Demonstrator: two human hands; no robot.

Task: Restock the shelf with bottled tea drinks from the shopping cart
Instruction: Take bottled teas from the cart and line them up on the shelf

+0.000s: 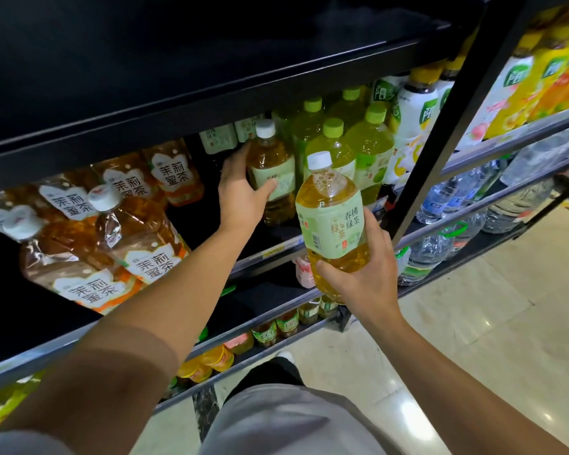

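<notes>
Full green-tea bottle (334, 221), likely heavy with a slick film label, is best held low around its body as the right hand (363, 274) does in front of the shelf (276, 249), while the outstretched left hand (240, 195) wraps a second bottle (273, 172) standing on it.

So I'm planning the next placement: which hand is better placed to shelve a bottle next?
Left, probably. The left hand already holds its white-capped amber tea bottle standing on the black shelf; the right hand holds its bottle out in front.
</notes>
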